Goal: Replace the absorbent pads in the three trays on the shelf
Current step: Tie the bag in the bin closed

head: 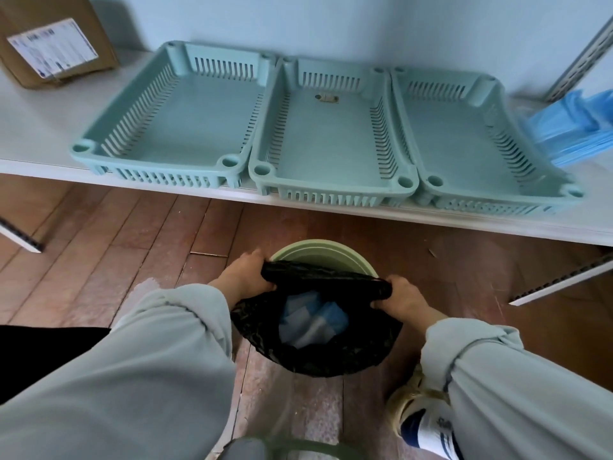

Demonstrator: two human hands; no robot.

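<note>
**Old pads bagged, trays waiting bare**

On the white shelf, three trays are sitting bare. Both hands, left hand and right hand, are gripping the black bag shut-fisted; used pads are lying inside. Fresh pads, far right, are likely still awaiting placement.

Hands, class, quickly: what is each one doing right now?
Left hand: closed, gripping the left edge of the black bag.
Right hand: closed, gripping the right edge of the same bag.
</note>
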